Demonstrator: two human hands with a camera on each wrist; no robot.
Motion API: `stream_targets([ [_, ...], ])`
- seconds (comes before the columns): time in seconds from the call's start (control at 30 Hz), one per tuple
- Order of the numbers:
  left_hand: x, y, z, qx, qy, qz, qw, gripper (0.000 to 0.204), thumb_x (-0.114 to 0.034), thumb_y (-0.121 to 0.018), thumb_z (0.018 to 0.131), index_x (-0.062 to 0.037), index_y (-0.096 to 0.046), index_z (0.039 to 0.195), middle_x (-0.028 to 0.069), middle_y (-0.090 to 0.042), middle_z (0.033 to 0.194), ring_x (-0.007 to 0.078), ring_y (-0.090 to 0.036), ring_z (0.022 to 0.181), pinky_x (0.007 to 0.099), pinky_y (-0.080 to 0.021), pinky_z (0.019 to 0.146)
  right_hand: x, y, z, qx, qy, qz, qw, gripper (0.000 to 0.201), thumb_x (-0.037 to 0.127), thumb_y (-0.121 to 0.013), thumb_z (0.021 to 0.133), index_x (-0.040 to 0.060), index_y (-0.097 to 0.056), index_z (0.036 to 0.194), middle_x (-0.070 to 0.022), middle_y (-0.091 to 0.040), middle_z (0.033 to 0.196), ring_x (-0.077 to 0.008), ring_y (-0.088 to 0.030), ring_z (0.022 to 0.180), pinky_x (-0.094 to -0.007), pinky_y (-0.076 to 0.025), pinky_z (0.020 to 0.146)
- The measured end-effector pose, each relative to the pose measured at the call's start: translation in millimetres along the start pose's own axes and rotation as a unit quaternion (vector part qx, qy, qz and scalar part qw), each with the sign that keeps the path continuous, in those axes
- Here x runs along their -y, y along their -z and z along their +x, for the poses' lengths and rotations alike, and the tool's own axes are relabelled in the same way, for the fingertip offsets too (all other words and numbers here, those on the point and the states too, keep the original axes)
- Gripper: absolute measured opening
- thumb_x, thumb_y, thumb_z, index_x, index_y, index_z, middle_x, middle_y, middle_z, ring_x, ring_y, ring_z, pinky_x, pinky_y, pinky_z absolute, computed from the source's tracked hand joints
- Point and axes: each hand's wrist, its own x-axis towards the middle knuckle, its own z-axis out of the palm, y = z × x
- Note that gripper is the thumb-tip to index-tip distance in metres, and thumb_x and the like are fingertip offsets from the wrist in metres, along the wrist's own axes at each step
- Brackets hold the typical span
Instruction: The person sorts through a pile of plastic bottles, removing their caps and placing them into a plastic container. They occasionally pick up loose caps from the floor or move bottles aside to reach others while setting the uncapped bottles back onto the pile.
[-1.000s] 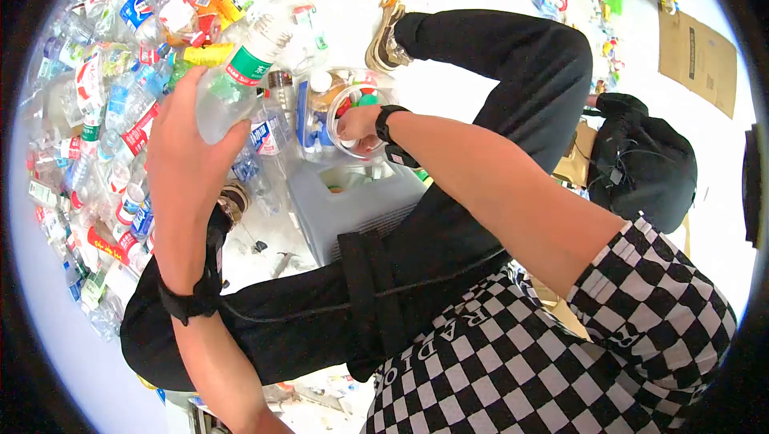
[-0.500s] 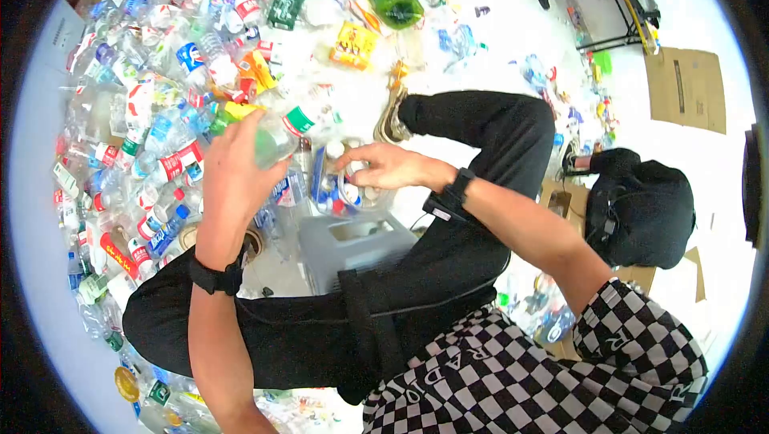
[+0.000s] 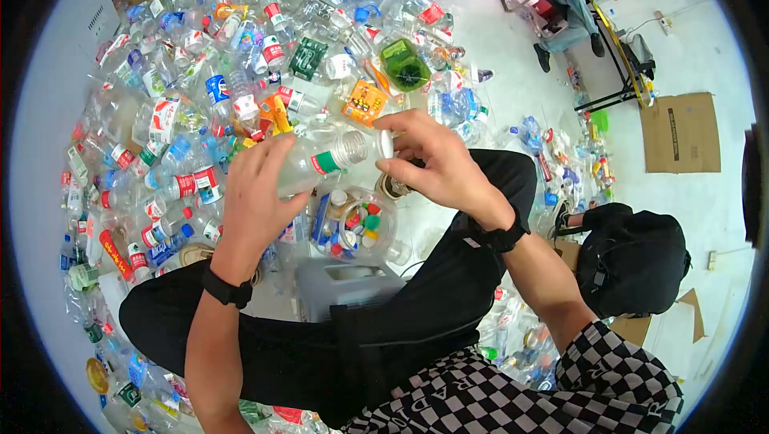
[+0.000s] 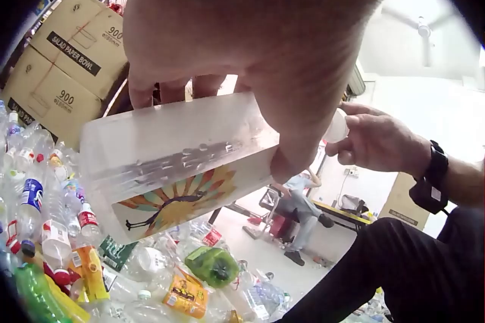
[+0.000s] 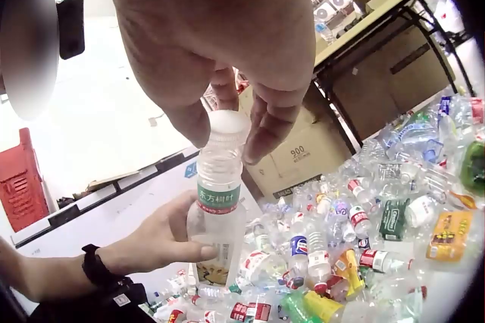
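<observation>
right hand [image 3: 439, 163] now by bottle mouth [image 3: 351, 148]

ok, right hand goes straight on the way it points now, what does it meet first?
Most likely the neck of the bottle, with the white cap in the right hand touching first. The gap between is hard to judge.

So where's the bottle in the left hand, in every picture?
Head: bottle, a bit left of the middle, slightly high.
Left wrist: bottle, big and tilted, left of the middle.
Right wrist: bottle, below the middle, slightly left.
Shared landmark: the orange packet, in all three views.
</observation>
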Motion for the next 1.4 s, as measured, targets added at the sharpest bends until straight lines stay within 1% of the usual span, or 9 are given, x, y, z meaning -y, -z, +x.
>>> stream_targets([
  [0.17,-4,2,-3,0.008,-0.005,-0.006,1.0,0.067,-0.013,-0.082,0.062,-0.0066,-0.06,0.125,0.0124,-0.06,0.115,0.0325,-0.056,0.106,0.0439,-0.044,0.093,6,-4,6,0.016,0.081,-0.059,0.995,0.046,0.015,-0.076,0.084,0.0075,-0.06,0.127,-0.0107,-0.062,0.114,-0.0201,-0.065,0.089,-0.0305,-0.055,0.073],
  [0.43,-3,6,-8,0.0,-0.025,-0.001,1.0,0.072,-0.014,-0.083,0.059,-0.0083,-0.06,0.127,0.011,-0.058,0.116,0.0316,-0.054,0.108,0.0437,-0.043,0.095,6,-6,7,0.031,0.104,-0.103,0.989,0.046,0.017,-0.076,0.084,0.0071,-0.061,0.127,-0.0127,-0.064,0.111,-0.0211,-0.066,0.088,-0.0318,-0.055,0.073],
  [0.7,-7,5,-8,0.009,-0.041,0.021,0.999,0.073,-0.015,-0.083,0.058,-0.0109,-0.061,0.127,0.0104,-0.058,0.114,0.0317,-0.054,0.107,0.0439,-0.043,0.093,10,-13,3,0.026,-0.064,-0.087,0.994,0.039,0.026,-0.071,0.091,0.0016,-0.056,0.119,-0.0086,-0.068,0.077,-0.0179,-0.067,0.065,-0.0309,-0.052,0.06],
  [0.8,-9,5,-7,0.013,-0.042,0.021,0.999,0.073,-0.015,-0.083,0.058,-0.0113,-0.061,0.127,0.0104,-0.058,0.114,0.0316,-0.054,0.107,0.0439,-0.043,0.093,16,-6,1,0.048,-0.082,-0.033,0.995,0.041,0.031,-0.07,0.09,-0.0005,-0.057,0.112,-0.0129,-0.069,0.072,-0.0253,-0.071,0.066,-0.0369,-0.054,0.061],
  [0.93,-8,4,-8,0.009,-0.041,0.025,0.999,0.073,-0.015,-0.083,0.057,-0.0115,-0.061,0.126,0.0102,-0.058,0.114,0.0311,-0.055,0.106,0.0436,-0.043,0.093,9,-6,-2,0.044,-0.036,-0.029,0.998,0.043,0.036,-0.07,0.091,0.0003,-0.057,0.111,-0.0111,-0.068,0.068,-0.023,-0.07,0.063,-0.0363,-0.054,0.06],
  [1.13,-12,2,-9,0.013,-0.059,0.017,0.998,0.073,-0.014,-0.082,0.056,-0.0129,-0.062,0.126,0.01,-0.058,0.113,0.0304,-0.055,0.105,0.0436,-0.043,0.093,0,-5,1,0.093,-0.14,-0.127,0.978,0.046,0.046,-0.055,0.098,0.0004,-0.06,0.108,-0.0133,-0.067,0.066,-0.0276,-0.069,0.061,-0.0376,-0.054,0.061],
  [1.2,-15,3,-9,0.016,-0.057,0.016,0.998,0.073,-0.014,-0.082,0.056,-0.0132,-0.062,0.126,0.0099,-0.058,0.113,0.0303,-0.055,0.105,0.0437,-0.043,0.093,-8,-6,-1,0.125,-0.212,-0.137,0.96,0.054,0.051,-0.047,0.102,0.0008,-0.059,0.118,-0.0095,-0.069,0.072,-0.0189,-0.067,0.06,-0.0313,-0.053,0.06],
  [1.33,-14,2,-11,0.025,-0.051,0.023,0.998,0.072,-0.013,-0.082,0.057,-0.0132,-0.061,0.126,0.0098,-0.058,0.112,0.0303,-0.054,0.106,0.0439,-0.043,0.094,-7,-5,-6,0.082,-0.119,-0.053,0.988,0.049,0.044,-0.057,0.099,0.0005,-0.058,0.122,-0.0116,-0.069,0.082,-0.0201,-0.069,0.068,-0.0314,-0.054,0.064],
  [1.4,-13,1,-11,0.032,-0.047,0.025,0.998,0.072,-0.013,-0.082,0.057,-0.0131,-0.061,0.126,0.0099,-0.058,0.112,0.0303,-0.054,0.106,0.0438,-0.043,0.094,6,-6,-8,0.048,-0.006,-0.04,0.998,0.042,0.029,-0.068,0.093,0.0006,-0.057,0.122,-0.0119,-0.067,0.09,-0.0217,-0.07,0.075,-0.0322,-0.055,0.067],
])
